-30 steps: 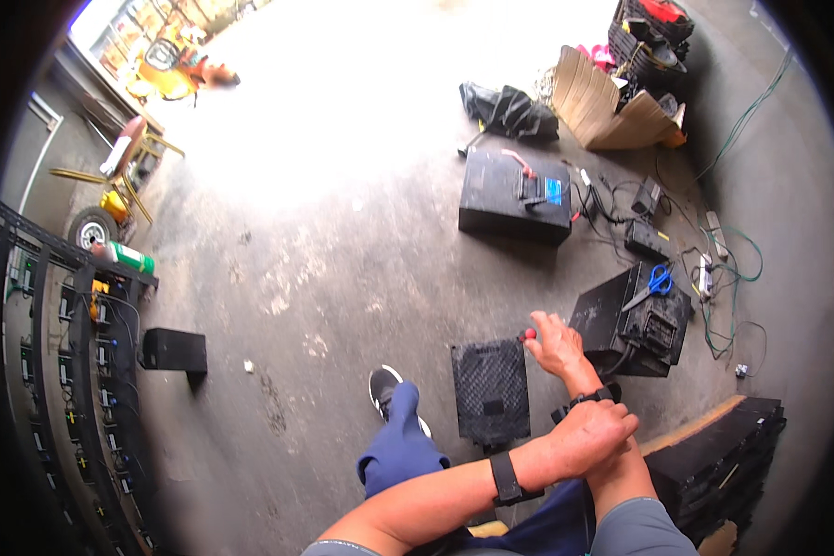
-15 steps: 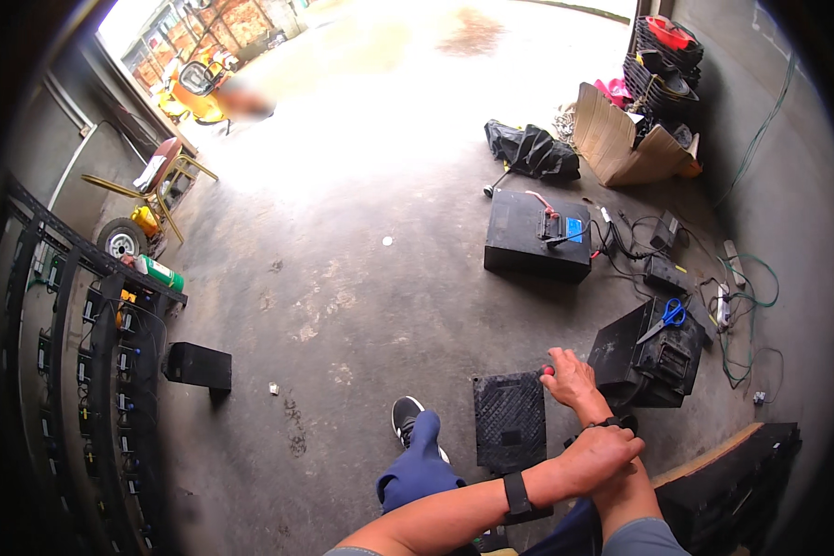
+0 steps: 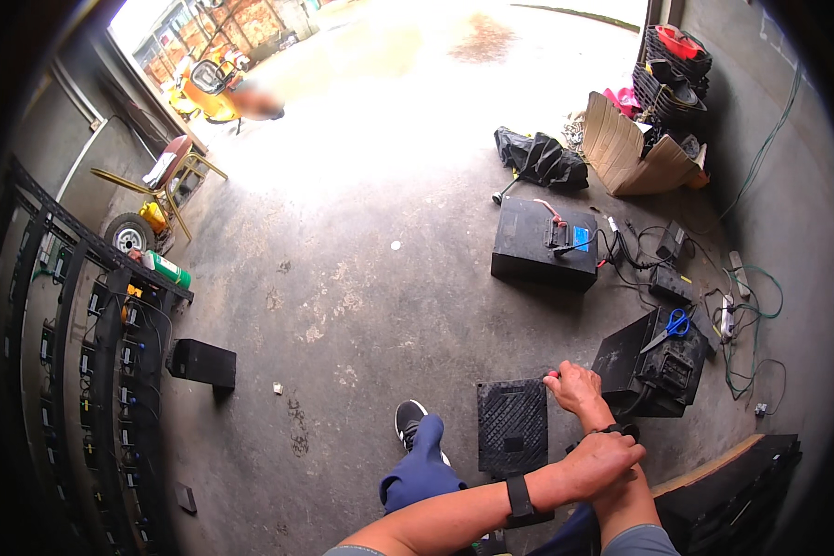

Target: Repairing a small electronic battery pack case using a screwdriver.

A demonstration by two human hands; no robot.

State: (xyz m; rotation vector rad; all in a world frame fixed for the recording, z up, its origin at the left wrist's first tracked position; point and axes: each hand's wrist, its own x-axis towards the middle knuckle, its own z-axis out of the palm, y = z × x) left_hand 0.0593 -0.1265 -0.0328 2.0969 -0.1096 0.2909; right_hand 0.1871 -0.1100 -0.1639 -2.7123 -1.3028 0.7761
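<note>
My left arm crosses over my right one. My left hand is closed on my right forearm, just below the dark wristwatch; some of its fingers are hidden. My right hand is closed on a small thing with a red end, mostly hidden by the fingers. Close beside it on the left lies a black textured panel with a small square in its lower part. To the right of that hand stands a black battery box, with blue-handled scissors on its top.
Farther off sits another black box with a cable and a blue label. Wires, adapters and a power strip lie along the right wall. At left is a black rack beside a small black box. A cardboard box stands far right.
The scene has shifted slightly down and right in view. My right hand has turned a little, and less of the red end shows. My left hand keeps its place on the forearm.
</note>
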